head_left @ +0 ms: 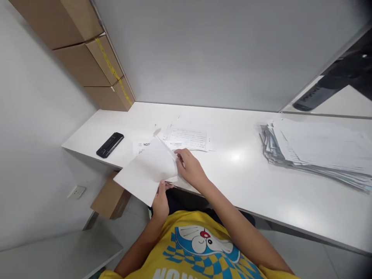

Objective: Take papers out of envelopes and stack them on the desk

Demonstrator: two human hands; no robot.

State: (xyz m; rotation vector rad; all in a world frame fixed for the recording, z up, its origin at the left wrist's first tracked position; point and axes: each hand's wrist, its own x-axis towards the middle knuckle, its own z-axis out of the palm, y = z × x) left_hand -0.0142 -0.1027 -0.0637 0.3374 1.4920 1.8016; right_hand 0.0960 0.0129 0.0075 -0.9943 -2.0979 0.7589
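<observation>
White sheets of paper [145, 170] are held over the front edge of the desk, blank on the side facing me. My left hand [161, 199] grips their lower edge, the thumb on top and the fingers beneath. At the right edge, my right hand [187, 164] has its thumb and fingertips closed on the paper, which bends there. Just behind lies a printed form [188, 138] with lines of text. A label sheet [139, 147] with large letters "ND" shows partly from under the held paper.
A black phone [110, 145] lies at the desk's left. On the right rests a thick, uneven stack of papers [322, 147]. Cardboard boxes [101, 73] with a yellow tape measure stand at the back left; another box [112, 197] is below the desk [238, 186]. A grey panel [203, 54] rises behind.
</observation>
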